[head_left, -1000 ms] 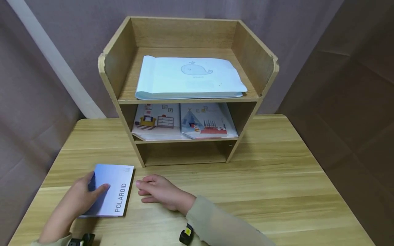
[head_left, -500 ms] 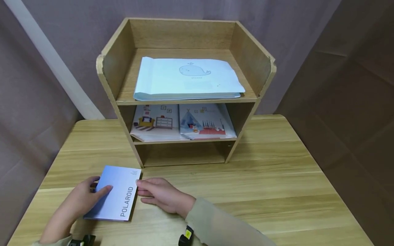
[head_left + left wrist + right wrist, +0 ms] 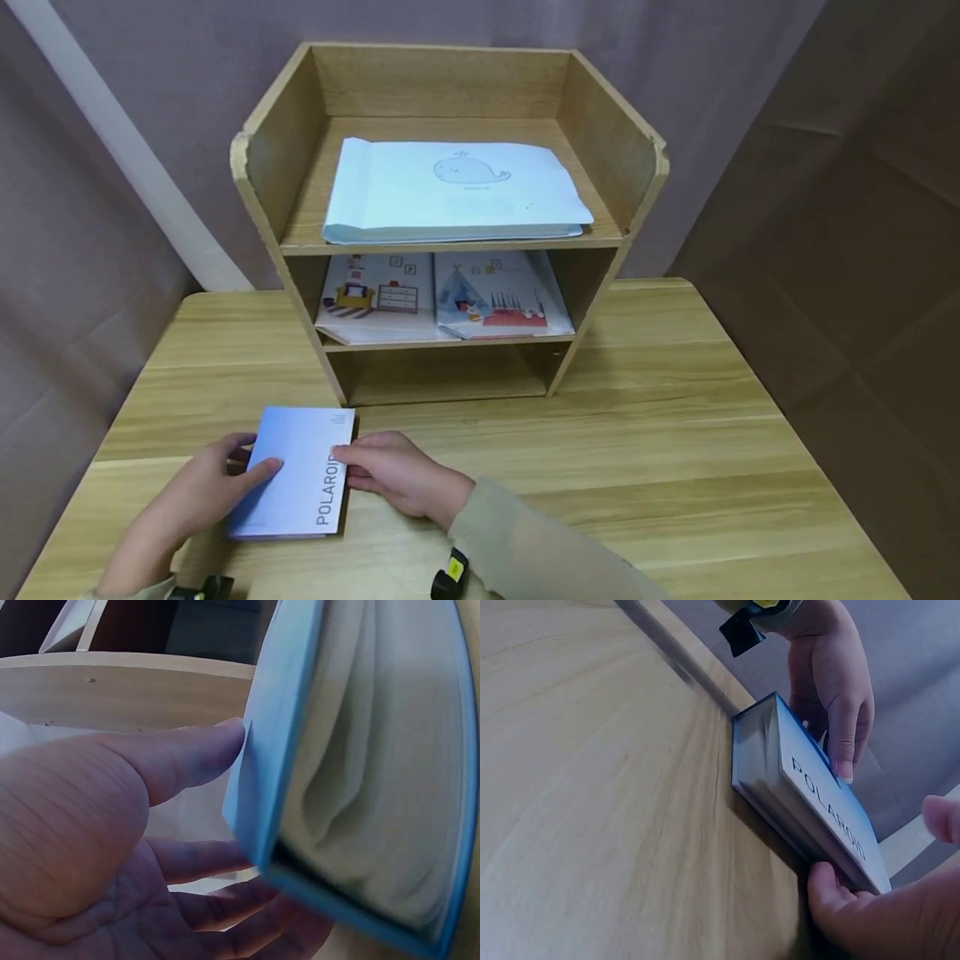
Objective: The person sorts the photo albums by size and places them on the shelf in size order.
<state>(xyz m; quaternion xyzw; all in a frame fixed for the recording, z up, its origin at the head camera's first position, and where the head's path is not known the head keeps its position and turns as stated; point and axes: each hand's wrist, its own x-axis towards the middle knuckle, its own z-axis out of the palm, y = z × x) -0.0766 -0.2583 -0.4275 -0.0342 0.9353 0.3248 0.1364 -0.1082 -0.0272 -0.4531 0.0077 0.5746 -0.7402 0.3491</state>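
A blue-to-white hardcover book (image 3: 292,492) marked POLAROID lies on the table just before the shelf's lower left corner. My left hand (image 3: 206,487) grips its left side, thumb on the front cover and fingers at the spine edge. In the left wrist view the blue cover and wavy pages of the book (image 3: 397,772) show. At the right side, my right hand (image 3: 401,471) holds the edge; its thumb lies over the cover in the head view. From the right wrist, fingers (image 3: 829,889) meet the page side, and that thumb looks slightly raised.
A three-level wooden shelf (image 3: 450,246) stands at the table's back. On its top level lies a pale blue whale booklet (image 3: 457,192); two illustrated books (image 3: 375,300) rest side by side in the middle. Bare table (image 3: 675,433) extends to the right. Curtains surround the table.
The book has slid right along the table with my left hand. My right hand stays nearly in place, and its thumb now overlaps the book's right edge.
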